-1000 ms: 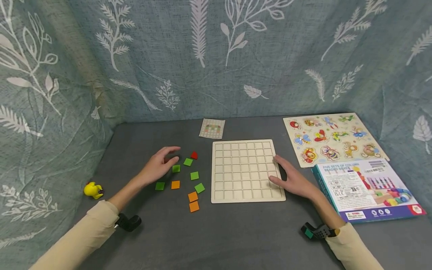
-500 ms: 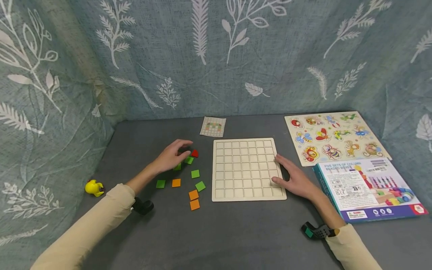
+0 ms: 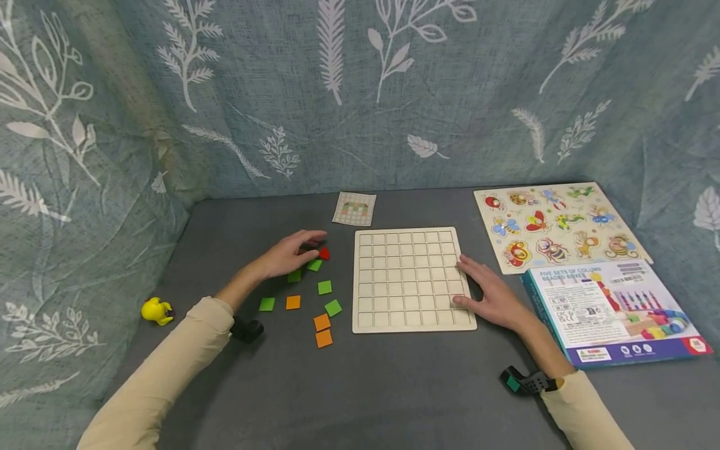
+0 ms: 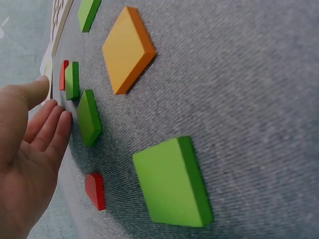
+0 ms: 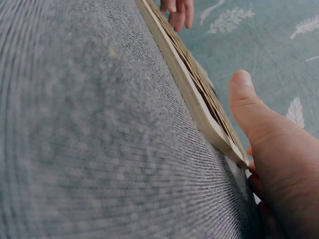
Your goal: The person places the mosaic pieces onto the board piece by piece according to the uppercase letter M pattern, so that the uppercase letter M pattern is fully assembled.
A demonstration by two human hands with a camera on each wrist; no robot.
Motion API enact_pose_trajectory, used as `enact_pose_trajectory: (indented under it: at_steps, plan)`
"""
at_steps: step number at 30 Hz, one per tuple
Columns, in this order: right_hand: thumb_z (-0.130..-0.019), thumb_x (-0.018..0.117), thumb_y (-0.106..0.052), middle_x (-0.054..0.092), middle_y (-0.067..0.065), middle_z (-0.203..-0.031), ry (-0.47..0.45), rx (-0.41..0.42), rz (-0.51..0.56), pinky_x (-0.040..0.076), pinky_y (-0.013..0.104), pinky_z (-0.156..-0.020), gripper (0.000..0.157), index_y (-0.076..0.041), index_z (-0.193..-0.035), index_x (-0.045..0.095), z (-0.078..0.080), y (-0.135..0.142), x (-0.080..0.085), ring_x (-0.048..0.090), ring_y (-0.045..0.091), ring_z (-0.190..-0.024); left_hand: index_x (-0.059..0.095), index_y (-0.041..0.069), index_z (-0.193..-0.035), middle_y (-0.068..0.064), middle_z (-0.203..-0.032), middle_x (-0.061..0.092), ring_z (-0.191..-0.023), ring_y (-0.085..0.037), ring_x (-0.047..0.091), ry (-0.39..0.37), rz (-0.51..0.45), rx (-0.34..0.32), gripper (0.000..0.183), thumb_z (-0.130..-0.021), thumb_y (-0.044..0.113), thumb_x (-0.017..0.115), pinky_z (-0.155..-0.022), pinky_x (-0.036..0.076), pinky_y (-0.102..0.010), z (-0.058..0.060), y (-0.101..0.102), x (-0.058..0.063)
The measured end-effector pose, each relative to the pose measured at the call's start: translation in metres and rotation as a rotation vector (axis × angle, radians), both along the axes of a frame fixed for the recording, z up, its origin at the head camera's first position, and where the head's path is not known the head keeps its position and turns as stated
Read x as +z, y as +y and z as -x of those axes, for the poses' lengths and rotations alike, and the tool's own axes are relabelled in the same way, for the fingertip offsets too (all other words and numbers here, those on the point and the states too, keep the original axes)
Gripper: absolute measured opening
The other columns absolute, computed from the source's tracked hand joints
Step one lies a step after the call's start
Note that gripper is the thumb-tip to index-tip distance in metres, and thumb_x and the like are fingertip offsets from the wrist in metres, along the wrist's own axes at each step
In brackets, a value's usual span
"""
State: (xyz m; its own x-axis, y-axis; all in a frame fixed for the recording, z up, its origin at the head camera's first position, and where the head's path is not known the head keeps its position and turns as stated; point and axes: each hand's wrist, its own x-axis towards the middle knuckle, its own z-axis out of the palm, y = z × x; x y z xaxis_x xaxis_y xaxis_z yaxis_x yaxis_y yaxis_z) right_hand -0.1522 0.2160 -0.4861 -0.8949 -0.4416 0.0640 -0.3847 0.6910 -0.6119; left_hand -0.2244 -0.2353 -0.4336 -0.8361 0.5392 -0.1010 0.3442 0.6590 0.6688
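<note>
My left hand (image 3: 284, 256) hovers low over the scattered pieces, thumb and fingers apart around nothing. Its fingertips are nearest a red piece (image 3: 324, 253), with a green tile (image 3: 314, 265) beside it. Another green tile (image 3: 295, 275) lies partly under the hand. In the left wrist view, a second red piece (image 4: 94, 190) shows below the fingers; the hand covers it in the head view. My right hand (image 3: 492, 297) lies at the right edge of the wooden grid board (image 3: 410, 281), its thumb over the rim and its fingers loosely extended.
Loose orange tiles (image 3: 323, 339) and green tiles (image 3: 333, 308) lie left of the board. A pattern card (image 3: 354, 209) is behind it. An insect puzzle (image 3: 557, 225) and a toy box (image 3: 613, 312) occupy the right side. A yellow toy (image 3: 156, 310) sits far left.
My left hand has moved right and slightly forward, from beside the green tiles to the red piece. The right hand has stayed at the board's edge. The view has tilted slightly.
</note>
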Motion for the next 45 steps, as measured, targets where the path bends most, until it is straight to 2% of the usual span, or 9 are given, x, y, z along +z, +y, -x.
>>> enact_pose_trajectory:
  at_steps: [9,16,22,32,42,45]
  plan:
    - [-0.088,0.069,-0.039,0.029,0.019,-0.157,0.004,-0.001,-0.039,0.019,0.057,-0.117,0.075,-0.004,-0.148,0.038,0.000,0.001,0.001,0.028,0.042,-0.144,0.046,0.004,-0.143,-0.019,-0.140,0.050,-0.125,-0.036,0.052,0.012,-0.008,-0.038,0.045,-0.100,0.015,0.054,-0.101,0.043,-0.054,0.007,0.000,-0.001]
    - [-0.088,0.069,-0.039,0.030,0.019,-0.157,0.020,0.009,-0.052,0.020,0.058,-0.116,0.075,-0.004,-0.147,0.040,0.000,0.001,0.001,0.030,0.042,-0.143,0.057,0.005,-0.133,-0.017,-0.130,0.058,-0.111,-0.031,0.057,0.074,0.024,-0.083,0.036,-0.098,0.013,0.057,-0.090,0.048,-0.046,0.009,0.000,-0.001]
    - [-0.084,0.071,-0.044,0.031,0.018,-0.157,0.063,0.020,-0.106,0.018,0.056,-0.117,0.081,-0.006,-0.148,0.039,0.000,0.001,0.001,0.031,0.039,-0.144,0.063,0.009,-0.128,-0.013,-0.127,0.061,-0.107,-0.026,0.059,0.068,0.041,-0.093,0.032,-0.096,0.012,0.060,-0.089,0.049,-0.043,0.014,-0.002,-0.002]
    - [-0.084,0.072,-0.044,0.031,0.018,-0.157,0.060,0.022,-0.106,0.017,0.056,-0.118,0.081,-0.006,-0.148,0.039,0.000,0.002,0.000,0.030,0.038,-0.144,0.066,0.010,-0.124,-0.012,-0.123,0.063,-0.108,-0.026,0.060,0.079,0.041,-0.117,0.030,-0.094,0.012,0.062,-0.090,0.049,-0.044,0.016,-0.001,-0.002]
    - [-0.085,0.068,-0.049,0.031,0.018,-0.157,0.075,0.021,-0.114,0.018,0.055,-0.118,0.081,-0.006,-0.148,0.040,-0.001,0.002,-0.005,0.031,0.039,-0.143,0.066,0.006,-0.123,-0.012,-0.117,0.064,-0.101,-0.025,0.061,0.080,0.088,-0.117,0.033,-0.092,0.017,0.067,-0.088,0.051,-0.043,0.016,0.001,-0.003]
    - [-0.085,0.069,-0.048,0.031,0.017,-0.157,0.082,0.015,-0.112,0.018,0.055,-0.118,0.081,-0.007,-0.148,0.040,-0.001,0.002,-0.004,0.031,0.039,-0.143,0.066,0.006,-0.123,-0.012,-0.116,0.064,-0.102,-0.025,0.060,0.100,0.106,-0.132,0.034,-0.091,0.017,0.068,-0.088,0.050,-0.043,0.018,0.002,-0.002]
